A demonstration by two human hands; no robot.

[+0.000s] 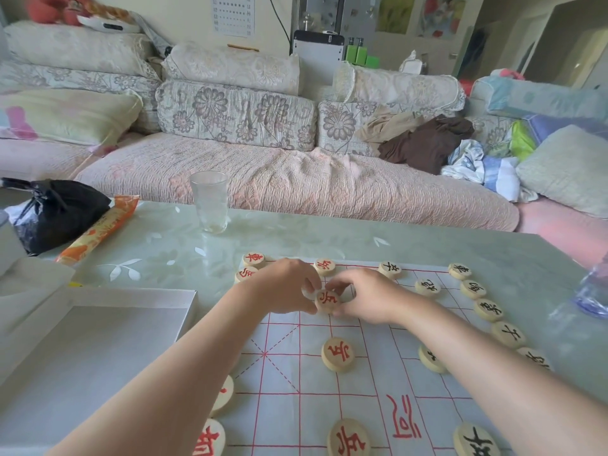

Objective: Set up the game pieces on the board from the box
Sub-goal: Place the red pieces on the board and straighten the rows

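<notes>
1. The red-marked disc [327, 299] is a small, thick wooden round. Judge it light, rigid and smooth-faced. It should not break if dropped, but it may skate on the board [296, 373], a thin sheet that looks likely to ruck if you drag across it.
2. Take the disc by its rim, thumb on one side and a finger opposite. The flat face gives you nothing to grip.
3. It sits on the far part of the board, on a red grid line, between your two hands.
4. Your left hand [283, 286] has its fingers curled, tips pinching the disc's left rim. I cannot tell whether a second pale disc hides under those fingertips.
5. Your right hand [367, 296] closes thumb and forefinger on the right rim.
6. The box [184, 311] lies on the bench [296, 232] just left of the board.
</notes>
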